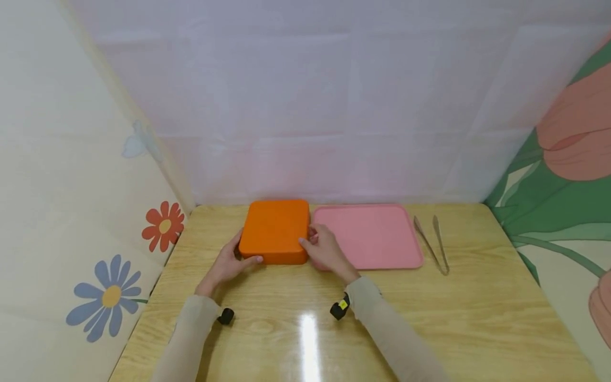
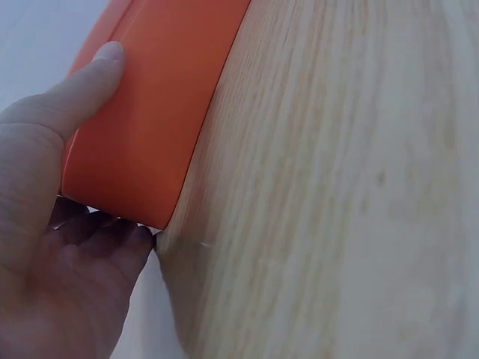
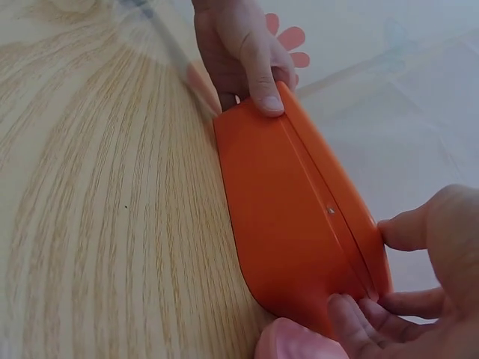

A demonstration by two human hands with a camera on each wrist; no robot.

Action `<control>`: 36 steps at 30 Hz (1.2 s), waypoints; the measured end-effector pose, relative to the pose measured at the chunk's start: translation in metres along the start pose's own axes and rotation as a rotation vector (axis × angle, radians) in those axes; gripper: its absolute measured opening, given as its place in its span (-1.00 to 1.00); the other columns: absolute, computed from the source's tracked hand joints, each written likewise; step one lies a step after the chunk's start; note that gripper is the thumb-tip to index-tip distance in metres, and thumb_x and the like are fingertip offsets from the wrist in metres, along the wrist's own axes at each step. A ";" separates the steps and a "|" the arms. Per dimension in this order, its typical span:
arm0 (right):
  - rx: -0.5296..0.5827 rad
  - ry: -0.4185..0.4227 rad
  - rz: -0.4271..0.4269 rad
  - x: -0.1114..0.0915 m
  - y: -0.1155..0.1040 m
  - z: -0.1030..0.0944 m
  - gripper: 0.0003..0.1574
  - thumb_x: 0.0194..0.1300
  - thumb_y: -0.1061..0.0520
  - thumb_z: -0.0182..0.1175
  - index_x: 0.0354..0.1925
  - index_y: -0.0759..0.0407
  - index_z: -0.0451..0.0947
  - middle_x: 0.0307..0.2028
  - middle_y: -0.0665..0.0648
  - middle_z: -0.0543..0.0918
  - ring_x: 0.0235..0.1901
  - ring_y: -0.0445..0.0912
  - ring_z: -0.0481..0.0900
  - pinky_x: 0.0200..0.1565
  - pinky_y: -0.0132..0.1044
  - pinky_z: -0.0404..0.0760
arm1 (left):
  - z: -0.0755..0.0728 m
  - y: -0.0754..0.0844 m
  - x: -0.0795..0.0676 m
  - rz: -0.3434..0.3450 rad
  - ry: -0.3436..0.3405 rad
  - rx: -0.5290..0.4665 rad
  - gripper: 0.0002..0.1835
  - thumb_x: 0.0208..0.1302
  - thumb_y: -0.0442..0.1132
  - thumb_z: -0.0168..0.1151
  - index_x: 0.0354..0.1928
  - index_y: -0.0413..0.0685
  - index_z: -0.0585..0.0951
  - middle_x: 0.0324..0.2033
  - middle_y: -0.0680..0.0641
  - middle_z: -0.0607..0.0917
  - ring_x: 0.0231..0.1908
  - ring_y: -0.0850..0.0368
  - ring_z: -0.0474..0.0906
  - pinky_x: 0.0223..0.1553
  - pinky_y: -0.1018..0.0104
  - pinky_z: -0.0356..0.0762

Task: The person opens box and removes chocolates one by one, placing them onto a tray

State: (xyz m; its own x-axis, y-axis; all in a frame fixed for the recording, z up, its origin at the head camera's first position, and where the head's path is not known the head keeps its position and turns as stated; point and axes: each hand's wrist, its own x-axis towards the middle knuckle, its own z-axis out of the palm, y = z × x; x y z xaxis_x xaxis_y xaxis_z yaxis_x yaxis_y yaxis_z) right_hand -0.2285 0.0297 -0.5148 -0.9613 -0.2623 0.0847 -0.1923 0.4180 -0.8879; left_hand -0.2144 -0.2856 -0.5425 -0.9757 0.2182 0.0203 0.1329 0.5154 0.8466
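Observation:
An orange lidded box (image 1: 277, 225) sits toward the back left of the wooden table, with a seam between lid and body along its side. My left hand (image 1: 231, 262) holds its front left corner; in the left wrist view the thumb (image 2: 97, 78) lies on the front wall and the fingers bend round the left side. At the right side, my right hand (image 1: 326, 246) pinches the edge of the lid (image 3: 322, 161), thumb on top and fingertips (image 3: 348, 318) at the seam. The inside of the box is hidden.
A pink tray (image 1: 367, 233) lies just right of the box, close by the right hand. Beyond it rest metal tongs (image 1: 446, 270), spread apart. White cloth (image 1: 305, 106) hangs behind the table, and flower-patterned sheets (image 1: 111, 297) flank it.

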 end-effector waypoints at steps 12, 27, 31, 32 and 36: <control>0.033 0.065 0.122 0.007 -0.010 -0.002 -0.44 0.37 0.14 0.45 0.21 0.43 0.60 -0.11 0.26 0.70 -0.15 -0.01 0.66 -0.03 -0.16 0.71 | 0.001 0.004 0.007 0.027 -0.013 -0.022 0.14 0.34 -0.09 0.56 0.75 0.11 0.00 0.68 -0.18 0.15 0.64 -0.25 0.11 0.61 -0.30 0.07; 0.189 -0.003 0.341 0.011 -0.019 -0.002 -0.36 0.43 0.15 0.40 0.32 0.42 0.46 0.04 0.30 0.67 -0.09 0.01 0.70 -0.08 -0.24 0.73 | -0.003 0.001 0.003 0.023 -0.019 0.012 0.11 0.38 -0.07 0.52 0.75 0.13 -0.02 0.70 -0.17 0.10 0.67 -0.27 0.03 0.61 -0.34 0.02; 0.222 -0.012 0.366 0.012 -0.018 -0.001 -0.40 0.43 0.16 0.40 0.28 0.39 0.45 0.05 0.30 0.66 -0.10 0.03 0.72 -0.09 -0.23 0.74 | -0.002 0.003 0.003 0.022 -0.017 0.008 0.13 0.37 -0.07 0.53 0.75 0.07 -0.02 0.69 -0.19 0.12 0.66 -0.26 0.06 0.62 -0.30 0.04; 0.222 -0.011 0.370 0.012 -0.018 -0.001 -0.41 0.42 0.16 0.40 0.27 0.39 0.46 0.04 0.30 0.66 -0.10 0.03 0.71 -0.09 -0.23 0.73 | -0.001 0.002 0.002 0.020 -0.015 0.004 0.13 0.37 -0.08 0.53 0.75 0.05 -0.02 0.69 -0.19 0.12 0.65 -0.25 0.08 0.63 -0.29 0.04; 0.199 -0.007 0.373 0.011 -0.016 0.002 -0.44 0.42 0.15 0.41 0.24 0.36 0.47 0.00 0.25 0.64 -0.11 0.00 0.66 -0.10 -0.26 0.69 | 0.001 0.001 0.001 0.019 -0.008 -0.002 0.14 0.36 -0.08 0.54 0.75 0.01 -0.02 0.68 -0.21 0.13 0.65 -0.24 0.11 0.63 -0.24 0.05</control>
State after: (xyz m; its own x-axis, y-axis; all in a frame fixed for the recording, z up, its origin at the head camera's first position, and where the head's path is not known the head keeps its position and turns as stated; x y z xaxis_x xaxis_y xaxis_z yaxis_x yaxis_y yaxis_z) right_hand -0.2358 0.0181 -0.5003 -0.9563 -0.1309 -0.2613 0.2111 0.3091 -0.9273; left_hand -0.2153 -0.2843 -0.5419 -0.9716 0.2342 0.0322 0.1509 0.5093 0.8473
